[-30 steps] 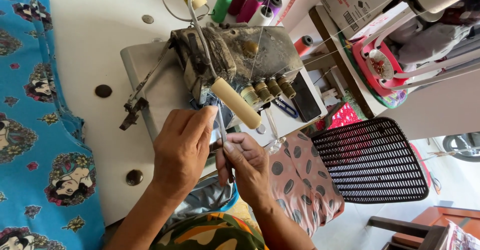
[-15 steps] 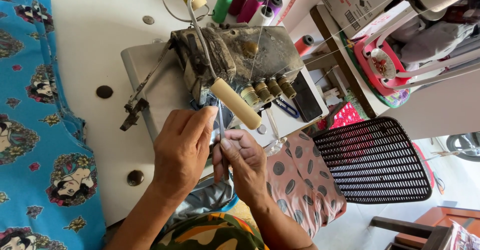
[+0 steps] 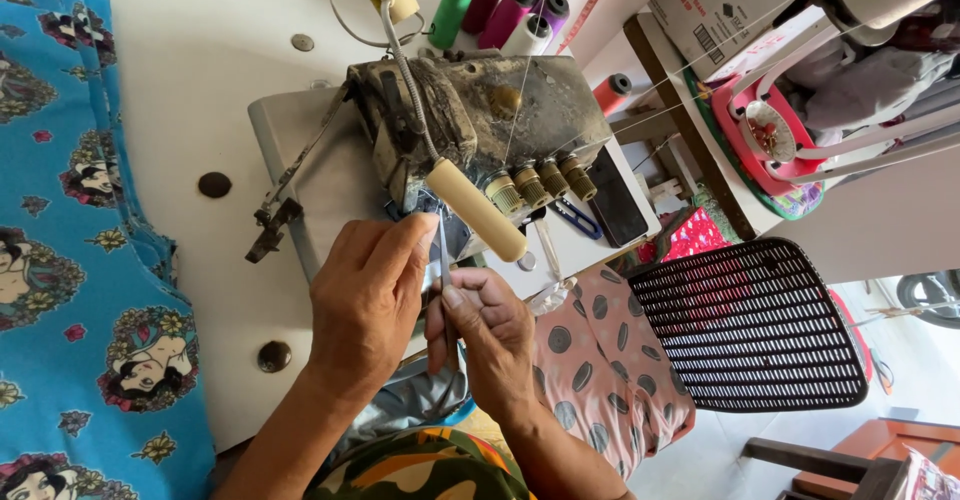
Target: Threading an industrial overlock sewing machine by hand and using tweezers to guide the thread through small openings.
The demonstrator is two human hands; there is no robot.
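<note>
Fingers (image 3: 455,295) of right hand (image 3: 490,345) pinching tweezers (image 3: 443,260), left hand (image 3: 365,305) curled beside (touching), overlock machine (image 3: 470,125) just above

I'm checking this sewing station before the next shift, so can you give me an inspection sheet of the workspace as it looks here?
Surface: white table with dark round knobs.
Job's things: worn overlock sewing machine; thin metal tool, likely tweezers, at its front.
Clutter: blue printed fabric on the left; thread cones behind the machine; small snips and dark phone on the right.
Grippers: left hand and right hand meet at the tool; fingers pinch it.
Cables: flexible lamp neck; threads run to the machine.
Surroundings: black mesh chair, spotted pink fabric, shelf with a cardboard box.
</note>
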